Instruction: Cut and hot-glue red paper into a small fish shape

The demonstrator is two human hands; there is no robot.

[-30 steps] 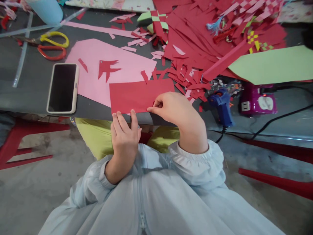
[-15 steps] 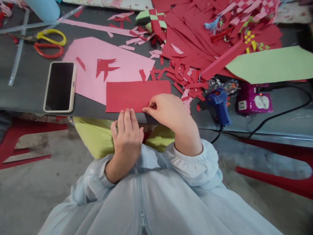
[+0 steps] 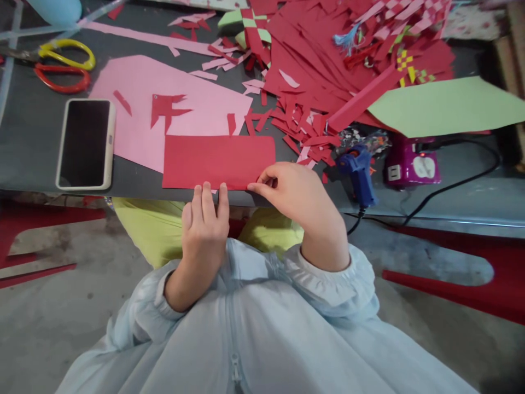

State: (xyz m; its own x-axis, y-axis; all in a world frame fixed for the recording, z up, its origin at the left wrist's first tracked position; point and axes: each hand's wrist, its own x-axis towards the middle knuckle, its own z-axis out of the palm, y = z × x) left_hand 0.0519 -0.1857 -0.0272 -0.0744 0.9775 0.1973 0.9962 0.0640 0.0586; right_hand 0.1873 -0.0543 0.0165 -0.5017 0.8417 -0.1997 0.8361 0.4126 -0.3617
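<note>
A red sheet of paper [image 3: 217,161] lies along the near table edge, partly over a pink sheet [image 3: 131,76]. At its near edge my left hand [image 3: 205,224] rests with fingers stretched out and slightly spread. My right hand [image 3: 293,191] pinches the near edge by the right end, thumb and forefinger together. The curled fingers hide that corner of the paper. Beyond it, a small forked red paper cutout [image 3: 164,109] lies on the pink sheet.
On the left are a phone [image 3: 86,145] and scissors [image 3: 65,63]. To the right stand a blue glue gun [image 3: 359,178] and a purple box [image 3: 412,164] with a black cord. Red scraps [image 3: 305,126] and a green sheet [image 3: 447,106] lie behind them.
My right hand has slid rightward along the paper's near edge towards its right end. My left hand has shifted slightly right relative to the paper, its fingers a little more apart. The view has moved too.
</note>
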